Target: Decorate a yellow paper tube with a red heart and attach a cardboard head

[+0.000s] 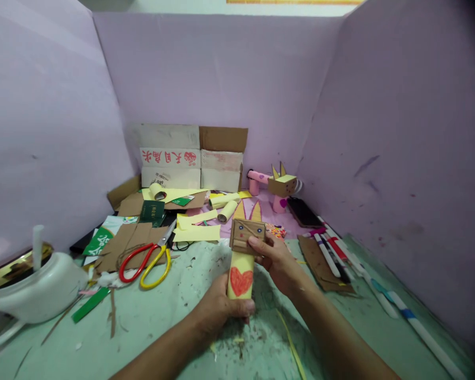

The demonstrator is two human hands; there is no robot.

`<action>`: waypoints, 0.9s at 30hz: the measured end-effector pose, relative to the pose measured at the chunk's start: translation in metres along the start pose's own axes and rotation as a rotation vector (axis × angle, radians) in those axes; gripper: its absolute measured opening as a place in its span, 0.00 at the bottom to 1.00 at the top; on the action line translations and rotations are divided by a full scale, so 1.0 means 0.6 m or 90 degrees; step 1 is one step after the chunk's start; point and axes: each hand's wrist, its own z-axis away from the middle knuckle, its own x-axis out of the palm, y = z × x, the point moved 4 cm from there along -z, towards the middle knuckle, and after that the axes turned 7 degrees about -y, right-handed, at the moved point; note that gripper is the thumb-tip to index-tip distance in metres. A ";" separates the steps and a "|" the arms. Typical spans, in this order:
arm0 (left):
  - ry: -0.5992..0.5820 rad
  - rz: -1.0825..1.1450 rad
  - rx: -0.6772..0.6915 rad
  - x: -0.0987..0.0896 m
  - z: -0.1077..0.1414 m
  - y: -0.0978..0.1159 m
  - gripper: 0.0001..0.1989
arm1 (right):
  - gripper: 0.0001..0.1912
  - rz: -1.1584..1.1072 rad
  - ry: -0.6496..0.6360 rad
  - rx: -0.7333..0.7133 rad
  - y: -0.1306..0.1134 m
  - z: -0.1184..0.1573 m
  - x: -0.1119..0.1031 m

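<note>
Between my hands stands a paper-tube rabbit figure [240,258]. Its body is a yellow tube with a red heart [241,281] drawn on it; its head is a brown cardboard square with eyes, topped by two pointed yellow ears. My left hand [221,303] is wrapped round the bottom of the tube, thumb across the front. At the head's lower right edge, my right hand [275,258] pinches the cardboard, with the thumb on its face. Behind the figure lie yellow paper rolls [227,211]. Red-and-yellow-handled scissors [154,258] rest to the left.
At the left stands a white pot [43,287]. Cardboard scraps [130,243] and yellow paper [197,233] lie behind the scissors. A pink cardboard animal [279,190] and a black phone [304,212] are at the back right. Several markers [336,248] line the right wall.
</note>
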 end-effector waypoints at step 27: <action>0.017 -0.006 -0.034 0.002 0.002 0.017 0.25 | 0.18 -0.064 0.087 0.094 0.018 -0.001 -0.009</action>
